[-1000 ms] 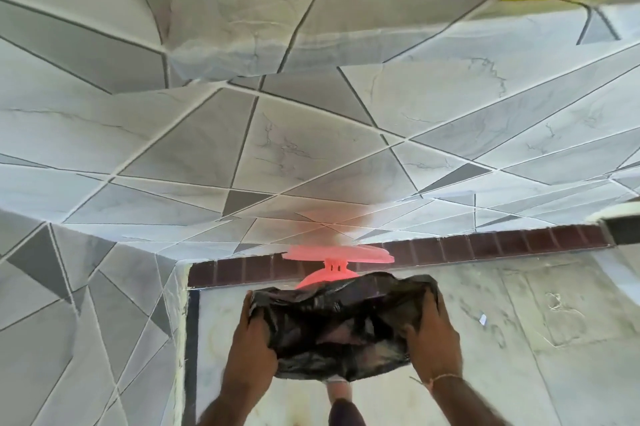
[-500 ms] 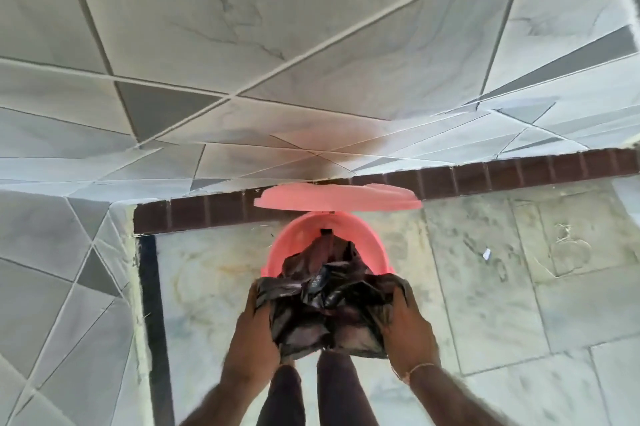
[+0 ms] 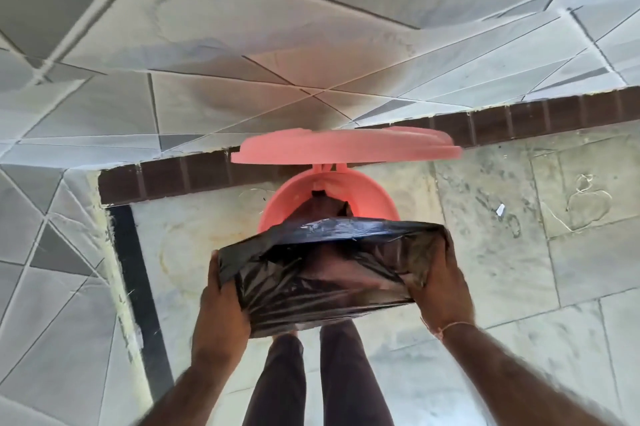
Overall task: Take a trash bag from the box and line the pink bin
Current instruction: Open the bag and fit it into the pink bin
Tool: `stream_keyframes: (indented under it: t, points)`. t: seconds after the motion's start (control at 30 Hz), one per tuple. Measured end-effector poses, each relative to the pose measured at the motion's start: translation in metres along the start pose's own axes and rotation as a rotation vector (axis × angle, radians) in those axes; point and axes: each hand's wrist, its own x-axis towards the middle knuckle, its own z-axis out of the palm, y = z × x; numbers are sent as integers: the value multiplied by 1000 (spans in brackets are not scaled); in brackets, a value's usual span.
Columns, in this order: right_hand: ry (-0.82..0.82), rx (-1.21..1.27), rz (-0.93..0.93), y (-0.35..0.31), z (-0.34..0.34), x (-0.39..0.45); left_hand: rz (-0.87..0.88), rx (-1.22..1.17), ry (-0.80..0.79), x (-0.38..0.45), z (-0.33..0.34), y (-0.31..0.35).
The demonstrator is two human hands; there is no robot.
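Black bag [image 3: 325, 273], bunched half a second ago, is now stretched wide at its mouth between left hand [image 3: 221, 308] and right hand [image 3: 440, 290], each gripping one side, while its bottom hangs inside the pink bin [image 3: 277, 207] under the raised lid [image 3: 346, 148]. Cuffing the rim appears next.

Bag held open over the bin at the wall

The black plastic trash bag [image 3: 322, 273] sits between the left hand [image 3: 221, 308] and right hand [image 3: 441, 290], above the near rim of the pink round plastic bin [image 3: 298, 197]. The bin's raised lid [image 3: 346, 148] stands behind it against the tiled wall [image 3: 311, 27]. Both stand on the marble floor [image 3: 519, 252].
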Motion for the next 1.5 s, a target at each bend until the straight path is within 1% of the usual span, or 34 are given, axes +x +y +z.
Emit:
stream_keyframes:
  t: [0.07,0.2,0.3,0.37,0.43,0.47,0.53,0.6,0.7,0.77,0.83,0.87,0.9,0.93,1.03,1.1,1.13,1.2,1.3,1.37,1.4,1.43,1.5]
  points:
    - [-28,-8,26,17,17,-7,-31,106,-58,-12,16,-17]
    - [-57,-51,92,38,50,-9,-190,91,-119,-16,45,-31]
    - [-70,-85,97,42,59,2,-218,116,-109,-3,57,-35]
    - [-60,-71,101,39,58,17,-185,118,-73,20,56,-35]
    - [-4,-55,81,31,51,34,-151,86,-35,50,48,-31]
    - [29,-31,63,25,47,43,-102,76,-37,65,43,-29]
    - [69,34,26,12,36,57,23,101,-116,88,32,-25]
    - [90,67,-2,1,24,66,99,128,-208,103,18,-24]
    - [92,49,-47,-14,7,75,102,169,-246,113,-7,-16]
    - [85,-33,-62,-25,-3,81,108,262,-263,119,-22,-1]
    - [89,-112,-16,-38,-15,90,86,359,-278,124,-29,21]
    - [86,-118,9,-45,-20,95,80,372,-255,127,-30,34]
    - [81,-83,25,-52,-24,100,70,341,-234,130,-29,50]
    - [72,-14,30,-58,-27,105,52,256,-218,132,-27,65]
    - [66,248,43,-78,-29,117,-87,-98,-189,144,-19,103]
    - [16,351,16,-87,-26,123,-156,-228,-160,154,-13,115]
    - [-17,375,-8,-89,-25,125,-182,-239,-158,160,-10,119]
    - [-66,393,-44,-89,-21,130,-189,-159,-187,170,-8,120]
    - [-168,287,-50,-78,-13,135,-219,-96,-252,179,-8,111]
    - [-216,288,-54,-67,-10,134,-323,-138,-292,180,-12,102]
    - [-215,308,-66,-64,-10,133,-381,-161,-322,178,-15,99]
    - [-208,343,-66,-62,-10,133,-402,-170,-349,177,-17,96]
    - [-234,482,8,-61,-11,131,-404,-160,-360,174,-18,90]
